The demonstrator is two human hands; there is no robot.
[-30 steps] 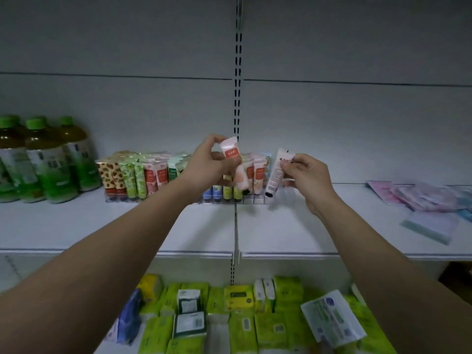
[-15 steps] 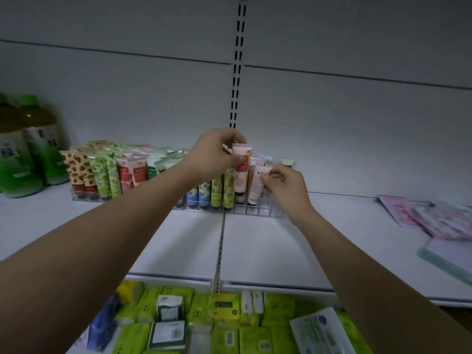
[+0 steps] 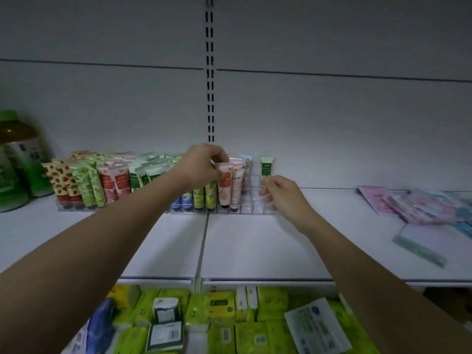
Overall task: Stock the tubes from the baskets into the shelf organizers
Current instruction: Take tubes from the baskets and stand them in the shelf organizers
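Far left, on the white shelf (image 3: 255, 246): green-capped tea bottles (image 3: 18, 164), standing upright against the back panel.

Next right: clear shelf organizer (image 3: 76, 206), slots filled with upright tubes in spotted, green-leaf and red-label prints (image 3: 84, 185).

Centre: second clear organizer (image 3: 251, 206), set just beside the first. Its left slots hold blue, yellow and green tubes, partly hidden behind my left forearm.

My left hand (image 3: 201, 166): fingers curled over the crimped top of a peach tube (image 3: 224, 185), pinching it. The tube stands cap down, upright, its cap in a front slot of the organizer.

Just beside it to the right: 1 pale pink tube (image 3: 237, 187), upright in its slot. Behind that, 1 tube with a floral print (image 3: 246, 169). Further right, 1 white-and-green tube (image 3: 266, 167), upright at the back.

My right hand (image 3: 279, 194): fingers loosely curled, holding nothing, hovering at the right end of the organizer in front of the white-and-green tube; motion blur hides whether the fingertips touch the clear wall.

Far right of shelf: flat pink and pale blue packets (image 3: 413, 205), lying well apart from the organizers.

Lower shelf: yellow-green tissue packs (image 3: 219, 305).
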